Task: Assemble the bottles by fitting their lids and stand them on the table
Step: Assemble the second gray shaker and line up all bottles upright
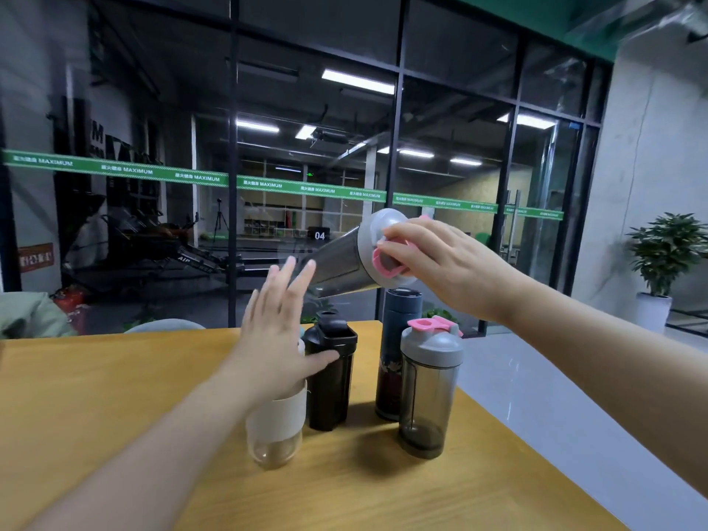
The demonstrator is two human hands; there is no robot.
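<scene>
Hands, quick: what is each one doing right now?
Left hand: open, fingers spread, holding nothing.
Right hand: grips the grey-and-pink lid of a tilted smoky translucent plastic shaker bottle.

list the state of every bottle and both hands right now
smoky shaker bottle with grey lid and pink cap: lidded, tilted midair, in right hand's grip
right hand: gripping its lid
left hand: open, fingers spread
second grey-lidded shaker: lidded, upright
black shaker: lidded, upright
dark blue flask: capped, upright
clear cup with cream sleeve: upright, top hidden

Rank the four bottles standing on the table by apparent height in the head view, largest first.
1. dark blue bottle
2. grey-lidded shaker with pink cap, nearer the camera, so close to the first and unsure
3. black shaker
4. clear bottle with white sleeve, its top hidden by the left hand
</scene>
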